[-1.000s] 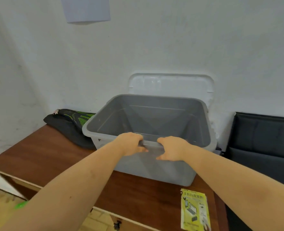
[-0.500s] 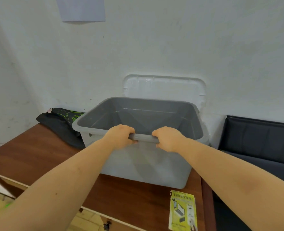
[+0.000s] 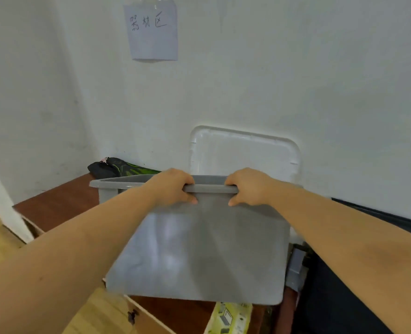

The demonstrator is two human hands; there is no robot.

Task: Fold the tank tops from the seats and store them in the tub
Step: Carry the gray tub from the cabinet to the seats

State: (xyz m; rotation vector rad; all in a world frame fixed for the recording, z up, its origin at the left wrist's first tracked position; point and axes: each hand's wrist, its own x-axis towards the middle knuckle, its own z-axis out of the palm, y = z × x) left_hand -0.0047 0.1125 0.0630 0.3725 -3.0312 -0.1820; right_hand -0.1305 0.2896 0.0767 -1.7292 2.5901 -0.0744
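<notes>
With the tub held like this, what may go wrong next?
Both hands, left and right, grip only the near rim of the tub, close together, so it may swing or slip.

The lid leans on the wall right behind the tub; a bump may topple it.

The yellow packet lies under the tub's near edge and may be knocked off the table.

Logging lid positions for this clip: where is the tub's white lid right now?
In the head view the white lid stands on edge against the wall, right of centre, directly behind the grey tub.
</notes>
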